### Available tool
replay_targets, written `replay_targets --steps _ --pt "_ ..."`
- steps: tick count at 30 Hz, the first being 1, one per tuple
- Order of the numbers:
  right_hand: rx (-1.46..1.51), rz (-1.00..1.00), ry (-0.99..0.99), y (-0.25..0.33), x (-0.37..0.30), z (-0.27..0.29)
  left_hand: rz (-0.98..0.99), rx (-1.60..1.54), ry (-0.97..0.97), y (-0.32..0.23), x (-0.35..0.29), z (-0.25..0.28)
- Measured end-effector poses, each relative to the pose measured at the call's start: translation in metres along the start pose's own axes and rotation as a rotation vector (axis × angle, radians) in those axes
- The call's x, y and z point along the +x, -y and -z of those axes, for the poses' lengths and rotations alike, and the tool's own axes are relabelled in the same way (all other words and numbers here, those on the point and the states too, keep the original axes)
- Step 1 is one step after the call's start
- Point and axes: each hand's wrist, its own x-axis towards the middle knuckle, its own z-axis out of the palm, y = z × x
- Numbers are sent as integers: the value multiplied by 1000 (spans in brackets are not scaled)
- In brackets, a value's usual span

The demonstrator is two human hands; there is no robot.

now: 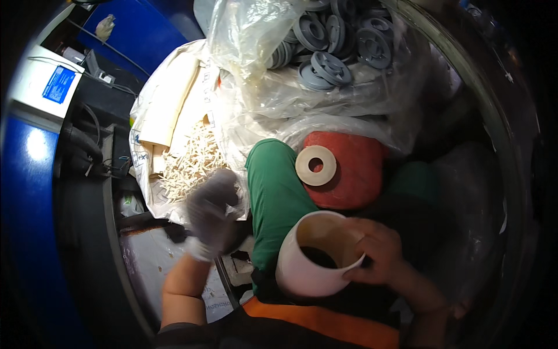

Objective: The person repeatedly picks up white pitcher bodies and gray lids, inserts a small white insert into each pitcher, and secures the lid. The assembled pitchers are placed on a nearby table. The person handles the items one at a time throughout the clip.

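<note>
My right hand (381, 250) grips the rim of a cream plastic tube-like cup (311, 262), tilted so its open mouth faces up. The cup rests against my green-trousered knee (273, 192). My left hand (214, 212) wears a grey glove and hovers, blurred, beside a heap of small pale wooden pegs (192, 160) in an open plastic bag. Whether the glove holds a peg is not visible. A red yarn spool (354, 168) with a cream ring end (315, 166) lies in front of my knee.
A clear plastic bag (279, 87) of several grey round discs (331, 41) sits at the top. Cream flat boards (171, 99) lie in the left bag. Blue machine panels (29, 157) and cables (87, 139) line the left side.
</note>
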Motion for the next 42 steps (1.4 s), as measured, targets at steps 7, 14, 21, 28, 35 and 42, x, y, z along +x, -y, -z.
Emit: replay_targets --steps 7,14,21,28,35,42 --pt "-72 -68 -119 -2 18 -38 -4 307 470 -15 51 -6" --pt "178 -661 -896 -83 -91 45 446 -97 1009 -30 58 -81" --pt "-498 -1148 -594 -301 -398 -12 437 -138 1243 -34 76 -136" --pt "-164 -1764 -6 -316 -332 -63 715 -253 1110 -33 71 -131" --pt "593 -1495 -974 -205 -336 31 683 -307 1162 -33 70 -138" --pt "462 -892 -675 -7 -130 156 475 -449 1369 -75 68 -174"
